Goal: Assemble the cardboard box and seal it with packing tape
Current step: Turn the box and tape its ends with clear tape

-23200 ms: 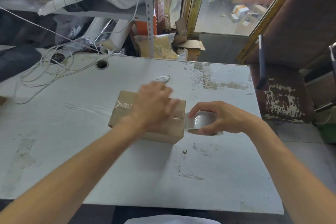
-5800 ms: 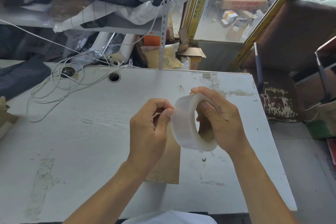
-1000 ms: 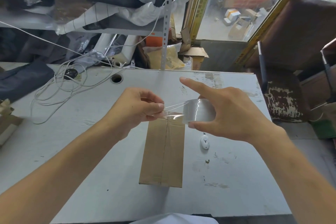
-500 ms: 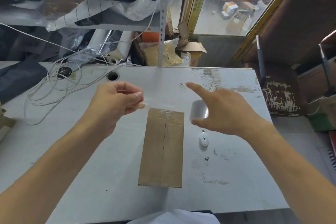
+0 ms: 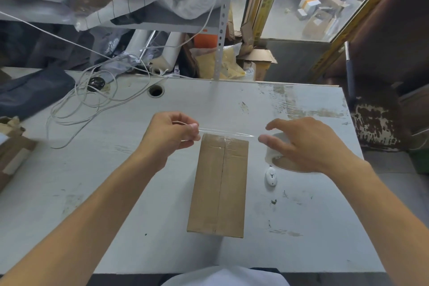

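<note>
A closed brown cardboard box lies lengthwise on the white table, its centre seam facing up and clear tape shining on its far end. My left hand pinches one end of a clear tape strip. The strip stretches rightward just above the box's far edge. Its other end reaches toward the thumb of my right hand. That hand is spread, fingers apart, over the clear tape roll, which lies flat on the table right of the box. The hand hides most of the roll.
A small white cutter lies between the box and the roll. Loose white cables and a cable hole are at the far left of the table. Cardboard scraps sit at the left edge. A worn chair stands right.
My right hand has lowered the roll onto the table and spread its fingers over it. The strip between my hands has grown longer and now lies across the box's far end.
</note>
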Demonstrator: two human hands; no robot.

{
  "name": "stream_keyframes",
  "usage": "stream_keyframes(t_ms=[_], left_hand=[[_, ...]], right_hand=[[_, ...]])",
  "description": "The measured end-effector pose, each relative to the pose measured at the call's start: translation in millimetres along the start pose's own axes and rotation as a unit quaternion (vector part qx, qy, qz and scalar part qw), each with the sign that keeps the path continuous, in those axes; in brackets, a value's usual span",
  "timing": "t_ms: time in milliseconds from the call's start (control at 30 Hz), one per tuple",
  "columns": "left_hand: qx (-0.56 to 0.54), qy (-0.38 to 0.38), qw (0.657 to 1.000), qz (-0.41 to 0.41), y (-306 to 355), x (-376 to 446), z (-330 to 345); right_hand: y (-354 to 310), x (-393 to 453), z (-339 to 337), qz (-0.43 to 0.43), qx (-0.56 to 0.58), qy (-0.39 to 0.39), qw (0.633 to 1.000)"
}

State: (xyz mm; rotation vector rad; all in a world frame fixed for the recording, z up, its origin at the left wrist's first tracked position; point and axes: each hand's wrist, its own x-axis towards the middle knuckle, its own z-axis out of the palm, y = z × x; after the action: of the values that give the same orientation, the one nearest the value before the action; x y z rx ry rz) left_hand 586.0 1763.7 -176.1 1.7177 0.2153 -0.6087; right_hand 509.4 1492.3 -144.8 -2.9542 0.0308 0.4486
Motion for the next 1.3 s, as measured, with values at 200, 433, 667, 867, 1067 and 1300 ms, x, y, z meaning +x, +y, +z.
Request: stream_keyframes(t_ms=[200, 433, 667, 867, 1067, 1300], left_hand=[[-0.016, 0.007, 1.0, -0.002, -9, 14, 0], [0.006, 0.022, 1.0, 0.003, -27, 25, 5], [-0.004, 0.042, 0.999, 0.008, -40, 29, 2], [0.002, 0.07, 0.997, 0.045, -43, 31, 4], [0.021, 0.072, 0.995, 0.061, -43, 36, 5], [0.019, 0.064, 0.996, 0.051, -47, 38, 5]], right_hand=[[0, 7, 12, 0.022, 0.015, 0.006, 1.0], [4, 18, 23, 0.05, 0.026, -0.011, 0.998], [-1, 25, 28, 0.052, 0.031, -0.013, 0.998], [-4, 30, 30, 0.056, 0.016, -0.005, 0.998], [-4, 32, 27, 0.065, 0.015, -0.01, 0.998], [-6, 33, 32, 0.075, 0.027, -0.028, 0.996]])
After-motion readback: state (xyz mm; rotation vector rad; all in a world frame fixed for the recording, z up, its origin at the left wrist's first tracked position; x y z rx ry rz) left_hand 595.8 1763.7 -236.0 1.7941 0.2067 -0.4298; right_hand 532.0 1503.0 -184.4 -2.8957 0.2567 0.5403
